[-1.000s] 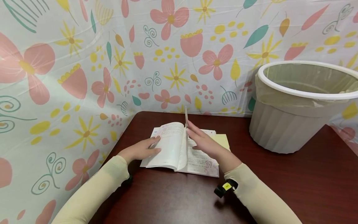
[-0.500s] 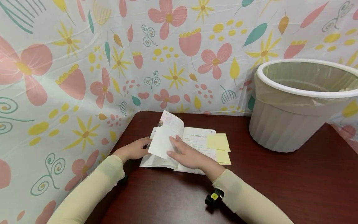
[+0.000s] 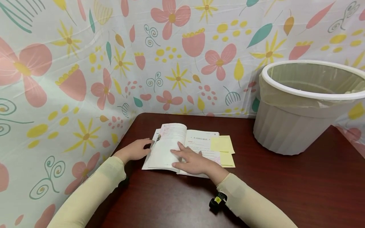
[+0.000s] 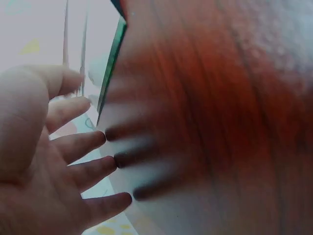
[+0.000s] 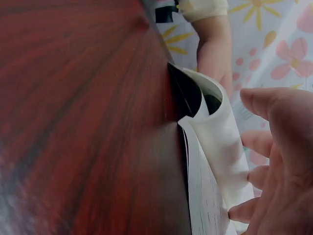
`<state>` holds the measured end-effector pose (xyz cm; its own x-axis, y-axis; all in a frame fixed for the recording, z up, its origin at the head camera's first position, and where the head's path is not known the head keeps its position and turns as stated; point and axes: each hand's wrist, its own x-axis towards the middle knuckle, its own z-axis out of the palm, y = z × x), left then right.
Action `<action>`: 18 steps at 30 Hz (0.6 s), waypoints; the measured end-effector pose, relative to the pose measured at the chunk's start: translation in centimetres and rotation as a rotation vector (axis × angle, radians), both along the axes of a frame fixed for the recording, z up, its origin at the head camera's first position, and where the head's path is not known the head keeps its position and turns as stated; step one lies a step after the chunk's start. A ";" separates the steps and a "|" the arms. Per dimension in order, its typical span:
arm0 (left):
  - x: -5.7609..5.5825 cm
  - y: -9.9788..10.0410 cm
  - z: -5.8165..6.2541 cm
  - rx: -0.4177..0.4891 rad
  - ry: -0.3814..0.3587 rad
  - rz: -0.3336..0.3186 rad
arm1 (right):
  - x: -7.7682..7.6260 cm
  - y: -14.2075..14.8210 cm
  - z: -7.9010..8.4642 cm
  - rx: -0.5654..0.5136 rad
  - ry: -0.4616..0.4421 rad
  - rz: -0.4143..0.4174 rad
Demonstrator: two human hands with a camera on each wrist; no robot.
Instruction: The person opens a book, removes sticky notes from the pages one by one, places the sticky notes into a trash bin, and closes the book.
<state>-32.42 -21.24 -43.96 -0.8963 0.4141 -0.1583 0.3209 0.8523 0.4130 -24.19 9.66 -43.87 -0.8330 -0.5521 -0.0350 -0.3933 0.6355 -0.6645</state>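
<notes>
An open book (image 3: 166, 152) lies on the dark red table (image 3: 168, 202), its left side a curved stack of white pages. My left hand (image 3: 135, 150) is at the book's left edge, thumb tip by the page edges. In the left wrist view, the fingers (image 4: 93, 169) of that hand are spread, several tips down at the tabletop. My right hand (image 3: 192, 161) lies spread over the book near its spine, fingertips at the left page. Curving pages (image 5: 220, 142) appear beside that hand in the right wrist view. Yellow sticky notes (image 3: 222, 144) stick out past the right page.
A grey trash bin (image 3: 285, 129) with a white rim and a clear liner stands on the table at the right. A flower-printed curtain (image 3: 176, 63) rises behind the table and along its left side.
The lifted page has swung from upright over to the left and now lies flat. My right hand followed it leftward and down; my left hand shifted slightly left, off the page.
</notes>
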 end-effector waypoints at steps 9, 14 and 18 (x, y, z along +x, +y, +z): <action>-0.4 2.4 1.0 0.076 0.169 0.016 | -0.4 -0.1 -0.2 0.072 0.032 0.039; -1.1 4.7 1.5 0.136 0.106 -0.060 | -0.8 0.8 0.1 -0.003 0.020 0.094; -2.0 6.8 2.3 0.165 0.013 -0.105 | -1.3 1.9 0.5 -0.089 -0.018 0.124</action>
